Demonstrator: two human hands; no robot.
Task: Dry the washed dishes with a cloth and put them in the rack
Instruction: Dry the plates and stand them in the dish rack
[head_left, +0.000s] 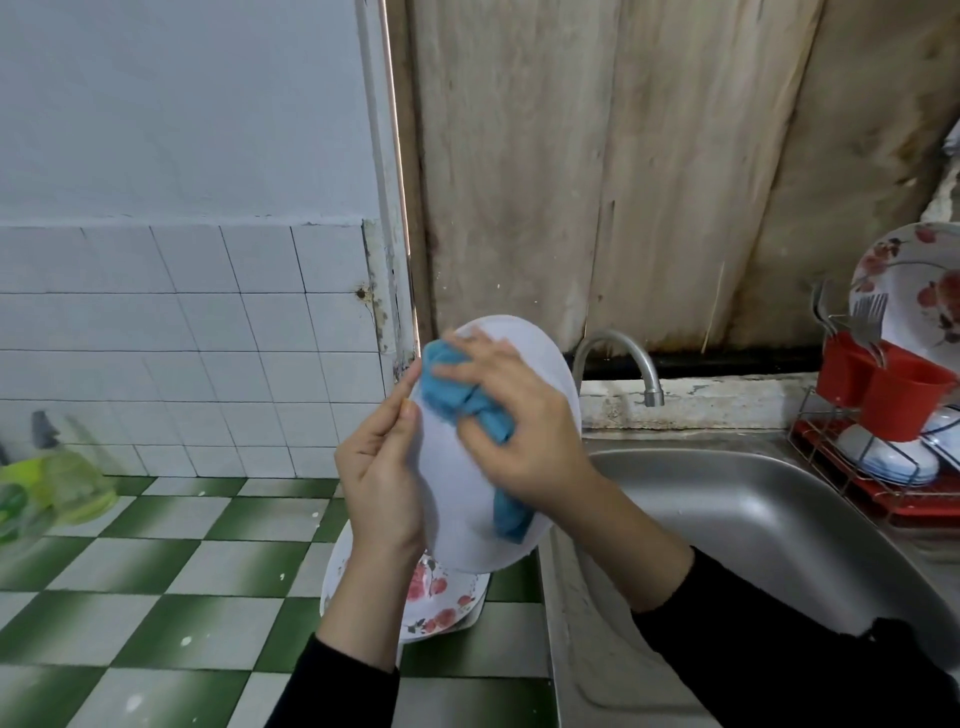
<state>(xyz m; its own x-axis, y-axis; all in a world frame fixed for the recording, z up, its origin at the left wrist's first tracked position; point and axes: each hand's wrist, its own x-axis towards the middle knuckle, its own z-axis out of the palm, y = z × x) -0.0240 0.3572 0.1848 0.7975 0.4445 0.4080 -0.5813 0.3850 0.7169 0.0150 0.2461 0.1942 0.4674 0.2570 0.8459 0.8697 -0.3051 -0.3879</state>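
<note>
Left hand (382, 467): grip holds 1 plate (457, 499) by its rim. Right hand (519, 426): grip clutches 1 cloth (452, 395) against it. 2 red cups (906, 402) sit in the rack (883, 501).

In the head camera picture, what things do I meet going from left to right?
Green bottle → left hand gripping the white plate → right hand pressing the blue cloth → tap → red cutlery holder.

Left grip (382, 467) upright, thumb and fingers pinching, right grip (519, 431) beside it, fingers curled
</note>
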